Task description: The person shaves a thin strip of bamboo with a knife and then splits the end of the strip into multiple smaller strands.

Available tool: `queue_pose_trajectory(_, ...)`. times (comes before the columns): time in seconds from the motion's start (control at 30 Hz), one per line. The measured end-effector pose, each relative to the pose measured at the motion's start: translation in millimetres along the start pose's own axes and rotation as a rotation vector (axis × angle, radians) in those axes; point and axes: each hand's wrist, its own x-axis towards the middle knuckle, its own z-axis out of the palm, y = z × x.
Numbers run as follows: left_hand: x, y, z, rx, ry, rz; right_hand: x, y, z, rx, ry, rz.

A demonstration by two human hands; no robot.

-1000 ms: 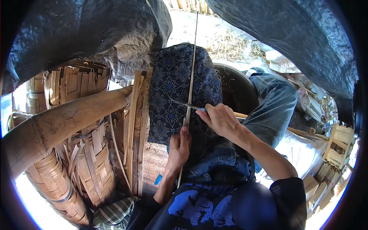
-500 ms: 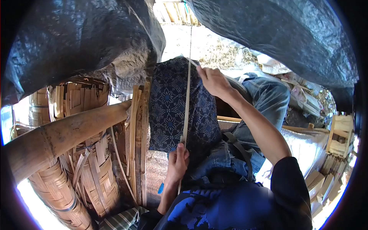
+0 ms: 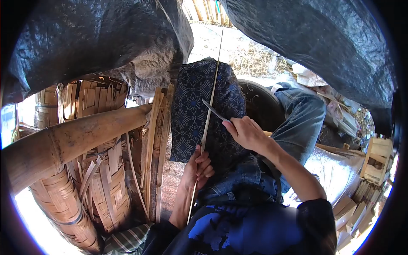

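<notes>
A long, thin pale strip runs up across a dark blue patterned cloth spread over my leg. Near the cloth's lower edge, my left hand is closed round the strip, whose lower end passes beneath my wrist toward my shirt. My right hand grips a knife, its handle hidden in the fingers. The knife's blade points up and left and crosses the strip about midway up the cloth.
A thick bamboo pole slants in from the left above woven bamboo baskets. Upright bamboo slats stand left of the cloth. Dark plastic sheets hang overhead. A round dark container lies beyond my right hand.
My right hand has moved down and toward me from the cloth's upper edge, and the knife blade now shows plainly. The view has shifted slightly.
</notes>
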Motion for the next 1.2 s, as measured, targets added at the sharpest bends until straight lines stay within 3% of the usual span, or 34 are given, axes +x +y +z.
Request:
queue_pose_trajectory(0.03, 0, 0, 0, -0.026, -0.033, 0.003, 0, 4, 3, 0.015, 0.108, -0.14)
queue_pose_trajectory(0.17, -2, -5, 1, -0.066, -0.08, 0.004, 20, 7, -4, 0.078, -0.019, -0.056)
queue_pose_trajectory(0.23, -9, -10, 4, -0.137, -0.013, -0.038, 42, 5, -6, 0.188, -0.293, 0.309)
queue_pose_trajectory(0.33, -15, -19, -2, -0.216, -0.116, -0.03, 58, 44, 11, -0.017, -0.061, -0.064)
queue_pose_trajectory(0.37, -11, -16, -7, -0.19, -0.136, -0.006, 66, 51, 10, -0.024, -0.064, -0.065)
queue_pose_trajectory(0.4, -10, -16, -2, -0.195, -0.15, -0.003, 81, 51, 4, 0.035, -0.183, 0.14)
queue_pose_trajectory(0.43, -11, -14, 7, -0.097, -0.081, 0.028, 92, 50, -3, 0.094, -0.299, 0.342)
queue_pose_trajectory(0.47, -11, -12, 13, 0.0, -0.007, 0.061, 95, 46, -9, 0.084, -0.3, 0.331)
queue_pose_trajectory(0.53, -9, -9, 18, 0.048, 0.062, 0.067, 93, 37, -15, 0.199, -0.126, 0.446)
queue_pose_trajectory(0.6, -3, -9, 14, 0.5, 0.136, 0.229, 74, 33, -15, 0.203, -0.089, 0.323)
queue_pose_trajectory(0.7, 3, -11, -1, 0.616, 0.13, 0.239, 63, 44, -26, 0.421, -0.327, 0.426)
queue_pose_trajectory(0.73, 3, -9, -1, 0.623, 0.127, 0.237, 65, 54, -23, 0.423, -0.319, 0.428)
queue_pose_trajectory(0.93, -2, 5, 0, 0.386, 0.109, 0.049, 82, 80, -9, 0.195, -0.087, 0.219)
queue_pose_trajectory(1.07, -1, 7, -8, 0.097, 0.098, -0.046, 67, 68, -4, 0.263, -0.221, 0.318)
queue_pose_trajectory(1.2, 0, 13, -7, -0.074, 0.031, -0.079, 44, 27, -6, 0.346, -0.3, 0.167)
